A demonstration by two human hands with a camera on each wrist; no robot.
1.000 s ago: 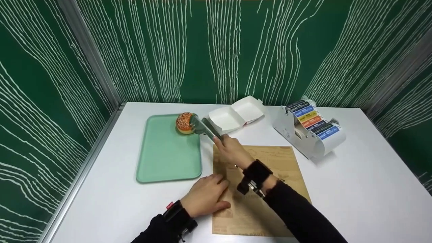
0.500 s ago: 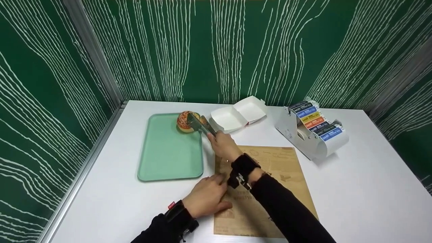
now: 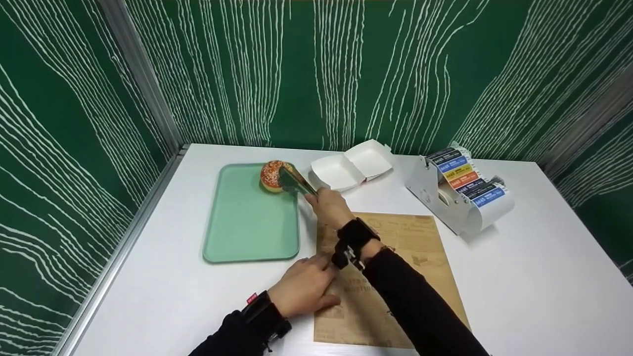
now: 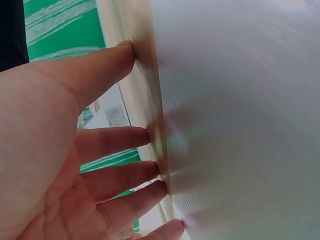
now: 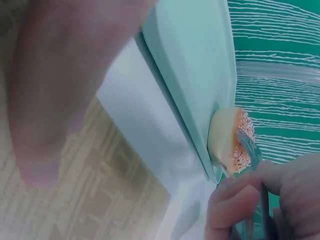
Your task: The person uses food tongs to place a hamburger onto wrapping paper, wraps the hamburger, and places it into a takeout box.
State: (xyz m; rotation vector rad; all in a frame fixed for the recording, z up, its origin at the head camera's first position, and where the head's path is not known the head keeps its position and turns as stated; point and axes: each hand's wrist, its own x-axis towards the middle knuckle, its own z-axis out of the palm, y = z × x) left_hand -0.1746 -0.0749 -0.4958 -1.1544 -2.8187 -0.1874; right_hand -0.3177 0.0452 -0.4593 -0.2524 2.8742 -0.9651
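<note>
Presently the right hand (image 3: 327,205) grips tongs (image 3: 295,182), whose blades close on the bun (image 3: 271,175) from its near side, a hold that spares the seeded crust from fingers. The bun sits at the tray's (image 3: 247,232) far corner, beyond that hand. The left hand (image 3: 302,291) lies flat, fingers straight, pressing the near edge of the paper (image 3: 395,277), apparently to keep it from sliding. A box (image 3: 353,165) stands open just right of the tongs.
</note>
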